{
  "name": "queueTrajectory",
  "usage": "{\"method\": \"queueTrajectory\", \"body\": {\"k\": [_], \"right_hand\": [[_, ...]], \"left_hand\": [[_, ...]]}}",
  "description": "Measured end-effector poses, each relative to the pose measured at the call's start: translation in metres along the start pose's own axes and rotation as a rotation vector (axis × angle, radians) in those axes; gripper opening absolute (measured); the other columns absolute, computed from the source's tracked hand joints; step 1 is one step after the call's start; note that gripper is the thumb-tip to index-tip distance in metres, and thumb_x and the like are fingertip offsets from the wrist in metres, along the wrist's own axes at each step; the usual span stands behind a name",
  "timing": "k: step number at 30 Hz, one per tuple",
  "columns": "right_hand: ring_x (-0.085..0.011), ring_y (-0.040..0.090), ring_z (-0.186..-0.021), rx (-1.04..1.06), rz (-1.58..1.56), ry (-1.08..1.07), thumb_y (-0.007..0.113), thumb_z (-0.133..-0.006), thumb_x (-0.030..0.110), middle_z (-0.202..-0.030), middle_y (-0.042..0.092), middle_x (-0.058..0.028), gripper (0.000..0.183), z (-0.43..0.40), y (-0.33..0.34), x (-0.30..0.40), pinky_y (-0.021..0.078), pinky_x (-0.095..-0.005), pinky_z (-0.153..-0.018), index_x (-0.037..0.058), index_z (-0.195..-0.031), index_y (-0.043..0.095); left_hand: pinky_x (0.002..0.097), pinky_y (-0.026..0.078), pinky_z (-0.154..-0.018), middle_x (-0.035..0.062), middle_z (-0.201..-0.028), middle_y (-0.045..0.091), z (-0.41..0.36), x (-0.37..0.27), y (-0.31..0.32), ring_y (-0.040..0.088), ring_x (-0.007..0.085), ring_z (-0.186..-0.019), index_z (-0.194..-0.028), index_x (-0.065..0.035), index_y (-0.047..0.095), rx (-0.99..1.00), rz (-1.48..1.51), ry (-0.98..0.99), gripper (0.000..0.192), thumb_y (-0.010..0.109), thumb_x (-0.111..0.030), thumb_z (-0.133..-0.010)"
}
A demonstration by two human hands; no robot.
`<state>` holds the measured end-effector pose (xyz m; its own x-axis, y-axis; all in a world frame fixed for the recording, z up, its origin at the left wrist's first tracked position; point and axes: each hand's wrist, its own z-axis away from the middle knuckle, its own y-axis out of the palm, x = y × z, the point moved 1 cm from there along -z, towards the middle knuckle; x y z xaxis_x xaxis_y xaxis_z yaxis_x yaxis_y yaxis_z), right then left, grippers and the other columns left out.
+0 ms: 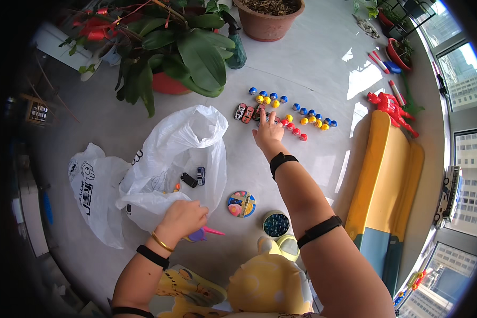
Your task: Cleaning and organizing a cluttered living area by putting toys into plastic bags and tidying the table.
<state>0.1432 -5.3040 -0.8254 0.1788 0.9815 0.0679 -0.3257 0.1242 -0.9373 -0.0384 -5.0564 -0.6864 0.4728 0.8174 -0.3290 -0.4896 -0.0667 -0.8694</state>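
My right hand reaches over a row of toy cars; its fingers touch or hover at the cars beside a red and silver toy car. Blue balls and yellow balls lie in rows behind the cars, and red balls run to the right of the hand. At the near rim of an open white plastic bag is my left hand, fingers curled; whether it pinches the bag is unclear. Inside the bag lie a black toy car and a blue toy car.
A round tin of dark marbles and a round printed lid are near me. A yellow toy slide and a red toy figure line the right side. Potted plants, including a brown pot, and a green spray bottle stand behind.
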Motion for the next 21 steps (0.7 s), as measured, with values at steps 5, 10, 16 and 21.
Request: {"method": "queueTrajectory", "body": {"k": [5, 10, 16, 21], "right_hand": [[-0.0362, 0.056, -0.104, -0.097, -0.087, -0.081, 0.07, -0.078, 0.035, -0.125, 0.044, -0.0112, 0.065, 0.019, 0.022, 0.005, 0.0533, -0.0405, -0.076, 0.0156, -0.131, 0.038], [-0.0335, 0.057, -0.091, -0.251, -0.082, -0.308, 0.068, -0.073, 0.019, -0.111, 0.047, -0.0093, 0.044, 0.047, 0.048, -0.008, 0.0527, -0.0409, -0.07, 0.0173, -0.115, 0.051], [-0.0339, 0.056, -0.099, -0.101, -0.183, -0.384, 0.068, -0.074, 0.02, -0.111, 0.048, -0.0097, 0.046, 0.062, 0.036, -0.008, 0.0519, -0.0407, -0.076, 0.0159, -0.115, 0.048], [-0.0342, 0.057, -0.096, -0.099, -0.193, -0.49, 0.069, -0.074, 0.022, -0.113, 0.047, -0.01, 0.049, 0.08, 0.021, 0.018, 0.0518, -0.0408, -0.076, 0.0155, -0.117, 0.046]], "left_hand": [[0.0409, 0.05, -0.057, 0.0099, -0.067, 0.058, 0.005, 0.003, 0.004, 0.061, 0.0306, -0.06, -0.07, -0.0115, 0.064, 0.006, 0.025, -0.007, 0.012, 0.057, -0.02, -0.076], [0.0416, 0.049, -0.056, 0.0103, -0.065, 0.057, 0.002, 0.006, 0.007, 0.06, 0.0312, -0.059, -0.069, -0.011, 0.064, -0.04, 0.048, 0.025, 0.012, 0.057, -0.019, -0.074], [0.0413, 0.048, -0.055, 0.0097, -0.065, 0.056, -0.002, 0.008, 0.008, 0.059, 0.0314, -0.058, -0.07, -0.0104, 0.064, -0.039, 0.046, 0.043, 0.012, 0.058, -0.02, -0.075], [0.042, 0.048, -0.056, 0.0106, -0.065, 0.057, 0.0, 0.01, 0.01, 0.059, 0.0323, -0.058, -0.068, -0.0102, 0.064, -0.033, 0.038, 0.023, 0.012, 0.057, -0.019, -0.074]]}}
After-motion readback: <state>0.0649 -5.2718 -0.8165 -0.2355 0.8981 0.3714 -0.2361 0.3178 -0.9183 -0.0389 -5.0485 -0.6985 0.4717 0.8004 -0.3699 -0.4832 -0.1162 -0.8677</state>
